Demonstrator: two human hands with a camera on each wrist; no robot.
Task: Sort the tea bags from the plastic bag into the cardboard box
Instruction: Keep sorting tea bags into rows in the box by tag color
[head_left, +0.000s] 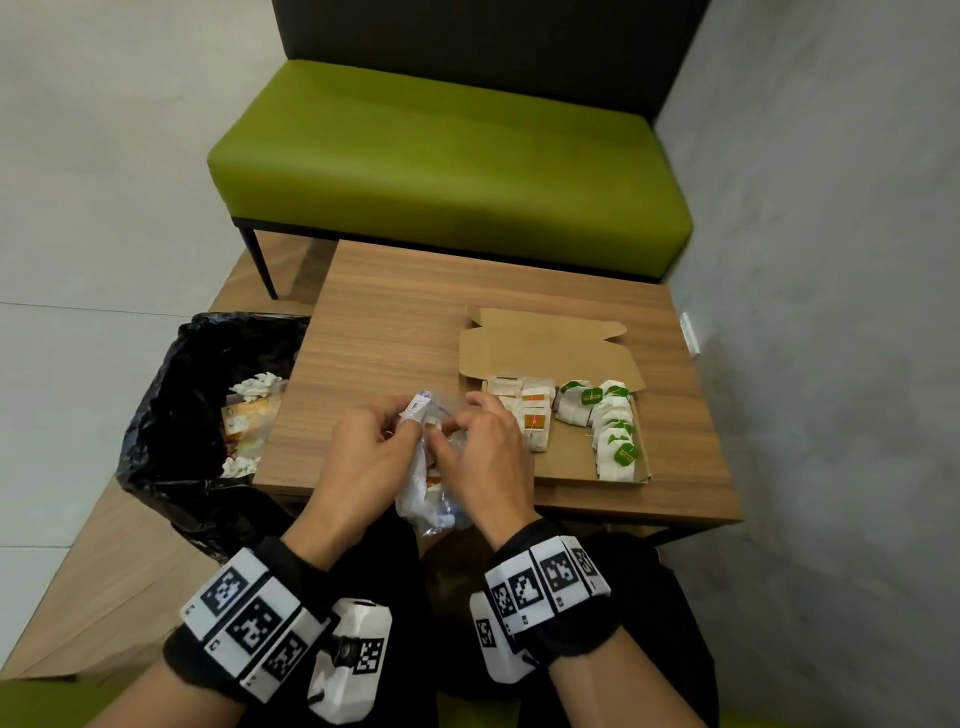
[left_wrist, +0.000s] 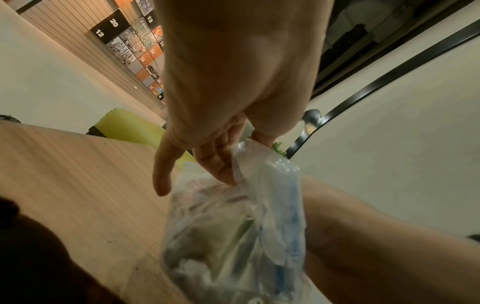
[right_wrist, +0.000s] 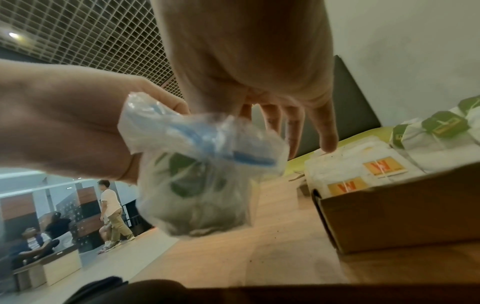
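We hold the plastic bag (head_left: 428, 483) up between both hands. Our left hand (head_left: 358, 462) pinches its top; our right hand (head_left: 488, 462) pinches beside it. The cardboard box (head_left: 566, 457) sits right, nearest that hand.

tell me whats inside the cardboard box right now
The cardboard box holds orange-tagged tea bags on its left and green-tagged tea bags on its right. The right hand covers its near-left corner.

We see a crumpled clear plastic bag (head_left: 427, 486) at lower centre, holding tea bags; right of it, the open cardboard box (head_left: 566, 462) holds orange-tagged (head_left: 531, 415) and green-tagged rows (head_left: 613, 426).
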